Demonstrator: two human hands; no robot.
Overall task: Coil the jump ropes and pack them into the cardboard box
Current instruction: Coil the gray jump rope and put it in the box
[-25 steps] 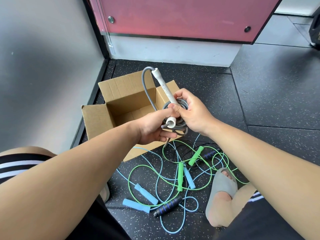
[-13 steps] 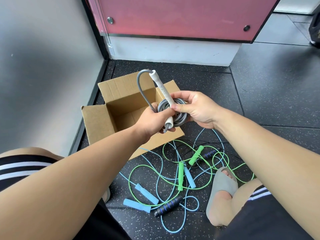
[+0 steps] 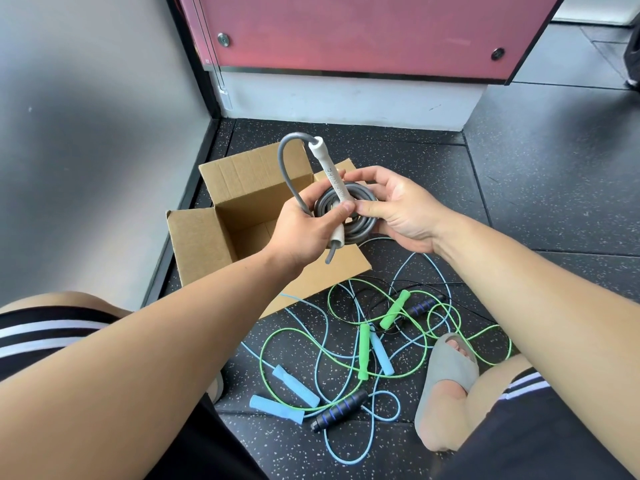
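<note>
We hold the coiled grey jump rope (image 3: pixel 363 227) over the open cardboard box (image 3: pixel 249 188): our left hand (image 3: pixel 298 232) grips its white handle (image 3: pixel 327 168), our right hand (image 3: pixel 398 209) pinches it from the right side.

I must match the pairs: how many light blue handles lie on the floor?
3. One light blue handle and a second lie close together, low in the view; a third lies beside a green handle, further up. A fourth may be hidden.

Coiled grey jump rope (image 3: pixel 363 230), white handle (image 3: pixel 327 168) across it, above open cardboard box (image 3: pixel 242 188); other ropes (image 3: pixel 363 351), green, blue, black, tangled beside.
</note>
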